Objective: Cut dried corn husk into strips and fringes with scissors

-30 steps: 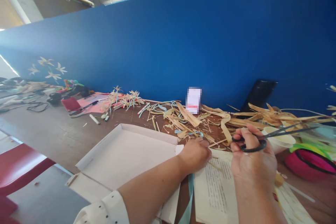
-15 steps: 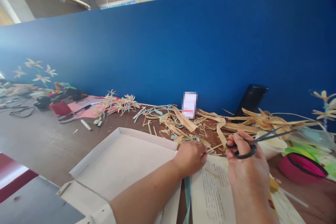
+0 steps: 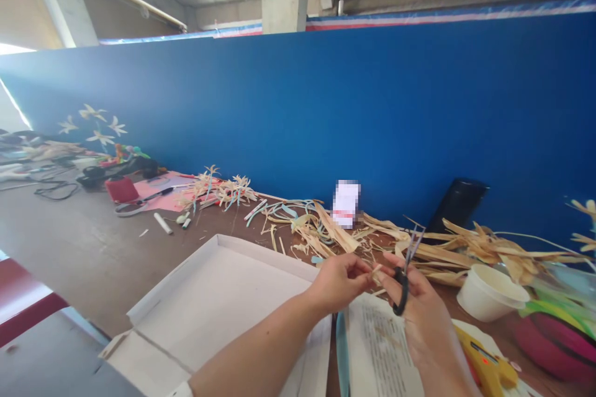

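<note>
My left hand (image 3: pixel 338 282) is closed in a pinch above the right edge of a white open box (image 3: pixel 223 285). Between its fingertips and those of my right hand (image 3: pixel 419 304) is a small pale piece of dried husk (image 3: pixel 376 274), mostly covered by the fingers. Black-handled scissors (image 3: pixel 401 288) hang on the fingers of my right hand, their blades pointing up and slightly apart. Beneath the hands lies a printed sheet (image 3: pixel 379 347), with a light blue ribbon (image 3: pixel 342 353) along its left side.
Dried husk strips (image 3: pixel 333 229) litter the table back, near a propped phone (image 3: pixel 346 203). At right stand a white cup (image 3: pixel 491 294), a pink container (image 3: pixel 556 341) and a yellow tool (image 3: pixel 488 366). Husk flowers (image 3: pixel 223 189) lie left; a blue partition (image 3: pixel 298 111) rises behind.
My hands have come together at the fingertips. The scissors have swung from pointing right to pointing up. The head view has tilted up and shifted left, showing more of the yellow tool.
</note>
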The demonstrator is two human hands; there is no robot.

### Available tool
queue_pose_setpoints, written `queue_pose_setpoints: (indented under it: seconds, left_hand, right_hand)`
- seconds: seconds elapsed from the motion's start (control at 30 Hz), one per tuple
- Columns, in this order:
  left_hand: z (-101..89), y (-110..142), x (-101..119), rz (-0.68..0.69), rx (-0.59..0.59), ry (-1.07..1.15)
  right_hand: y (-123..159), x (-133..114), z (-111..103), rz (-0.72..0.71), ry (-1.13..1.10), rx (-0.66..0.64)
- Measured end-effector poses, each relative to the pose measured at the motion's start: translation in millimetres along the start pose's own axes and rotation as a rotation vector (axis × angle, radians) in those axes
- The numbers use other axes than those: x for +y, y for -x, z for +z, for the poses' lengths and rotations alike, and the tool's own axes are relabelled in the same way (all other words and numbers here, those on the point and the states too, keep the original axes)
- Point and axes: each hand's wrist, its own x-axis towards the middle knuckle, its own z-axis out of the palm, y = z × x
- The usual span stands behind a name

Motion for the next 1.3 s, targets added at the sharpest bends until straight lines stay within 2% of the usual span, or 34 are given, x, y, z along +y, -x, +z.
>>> queue_pose_setpoints:
  seconds: [0.23,0.5,0.83,1.0,1.17,1.3]
  left_hand:
    - [-1.8,4.1,1.9,-0.029,0.017,0.007]
    - [-2.9,4.4,4.9,-0.083,0.011,0.061]
    - [-4.5,3.1,13.2,-0.101,0.136,0.244]
    - [-6.1,4.8,16.2,-0.108,0.162,0.366]
    - [-5.8,3.8,18.2,-0.081,0.192,0.436]
    - [-4.7,2.5,20.6,-0.095,0.218,0.474]
  right_hand:
    - [-0.4,1.1,1.4,-0.046,0.039,0.043]
    - [-1.6,5.2,0.1,-0.063,0.032,0.000]
    - [-1.1,5.5,3.3,-0.079,0.045,-0.008]
    - [0.1,3.7,4.9,-0.058,0.052,-0.015]
    - [0.0,5.8,6.2,-0.051,0.046,-0.076]
    - [1.7,5.0,8.9,-0.058,0.067,-0.048]
